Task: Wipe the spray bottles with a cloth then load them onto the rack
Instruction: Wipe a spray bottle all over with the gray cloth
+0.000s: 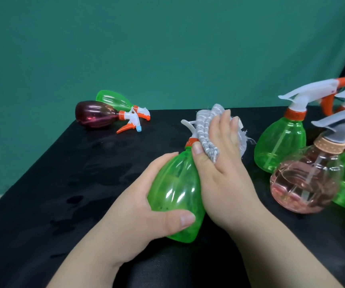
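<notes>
Gripping the green spray bottle [173, 183] by its lower body, the left hand [144, 206] curls thumb and fingers round it, held tilted above the black table [74, 183]. The right hand [223, 163] pinches a grey cloth [208, 129] between thumb and fingers over the bottle's trigger head. Farther left, a maroon bottle [94, 114] and second green bottle [113, 99] lie sideways, touching.
</notes>
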